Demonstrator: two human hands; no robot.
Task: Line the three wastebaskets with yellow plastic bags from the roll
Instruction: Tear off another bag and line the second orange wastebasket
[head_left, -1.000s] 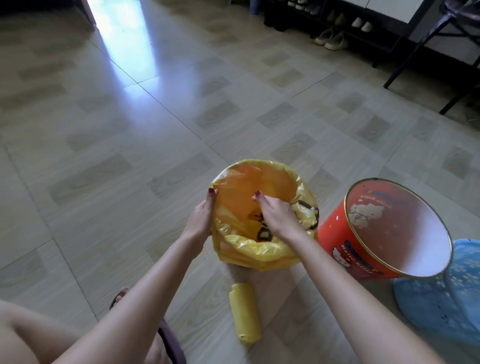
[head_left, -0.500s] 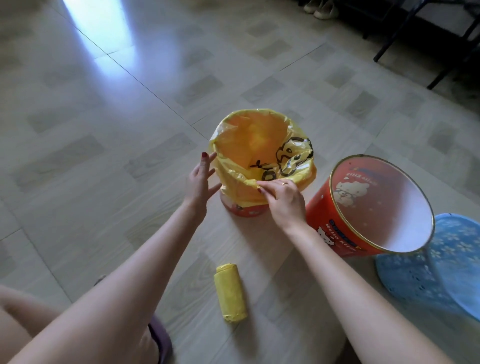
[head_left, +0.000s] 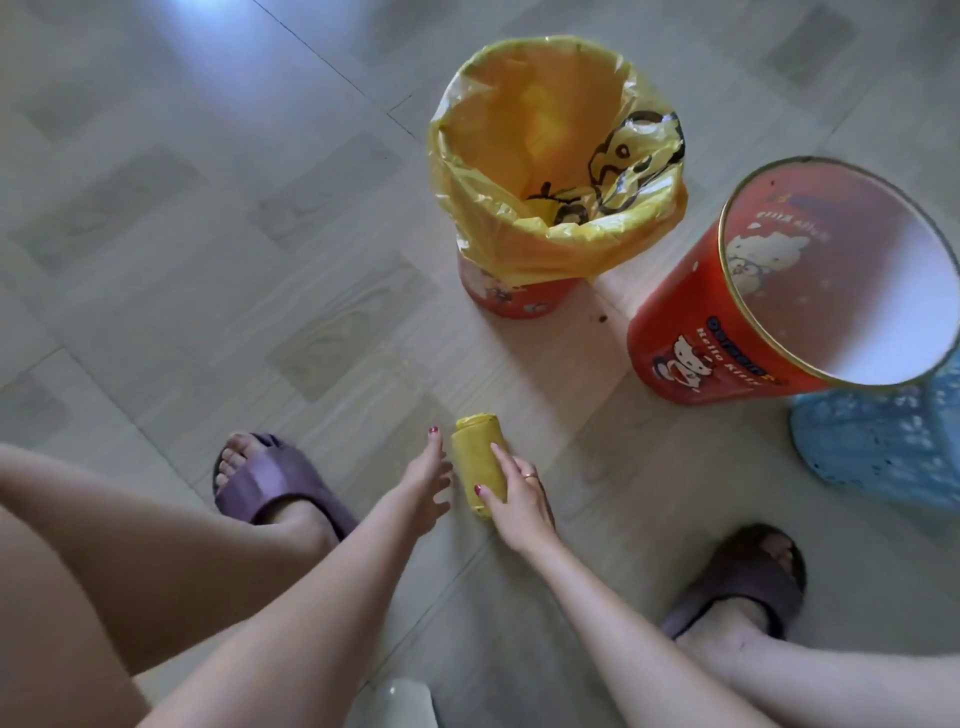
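A small red wastebasket (head_left: 511, 296) stands on the floor, lined with a yellow plastic bag (head_left: 550, 156) folded over its rim. To its right a larger red wastebasket (head_left: 696, 343) stands unlined, its white inside showing. A blue perforated wastebasket (head_left: 878, 447) lies at the far right, partly behind the red one. The yellow roll of bags (head_left: 475, 467) lies on the floor near my feet. My right hand (head_left: 517, 499) grips the roll, thumb and fingers curled round it. My left hand (head_left: 426, 480) hovers just left of the roll with fingers straight.
My feet in purple slippers flank the hands, one at the left (head_left: 270, 480), one at the lower right (head_left: 737, 582). Wood-pattern floor tiles (head_left: 208, 208) stretch all round. A small dark speck (head_left: 602, 318) lies between the two red baskets.
Both hands left the lined basket's bag and came down to the roll. My right hand has taken hold of the roll. The view tilted downward, showing my feet.
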